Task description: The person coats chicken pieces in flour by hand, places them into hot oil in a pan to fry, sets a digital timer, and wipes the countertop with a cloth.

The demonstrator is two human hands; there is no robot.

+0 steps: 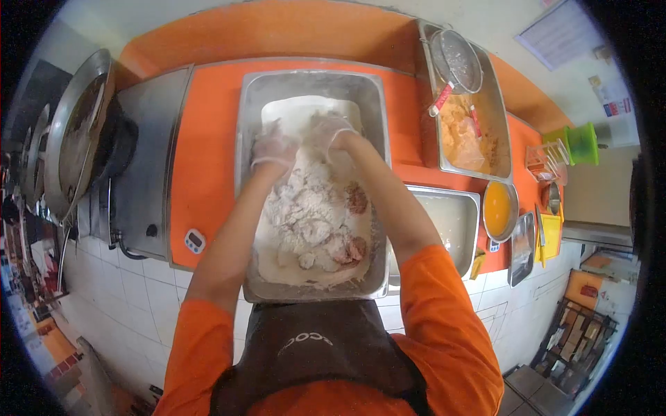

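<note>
White powder [281, 109] and blur partly obscure the left hand [275, 150] and right hand [330, 130], far in the tray [383, 139]; grip cannot be determined. Apron lettering [305, 340]: partly legible.

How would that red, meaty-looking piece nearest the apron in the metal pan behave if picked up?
The meaty-looking piece would probably be soft and somewhat floppy, judging by its fleshy look. Its bare red patch may be slippery, while the white powder beside that patch could add grip. Its uneven shape suggests little rolling.
</note>
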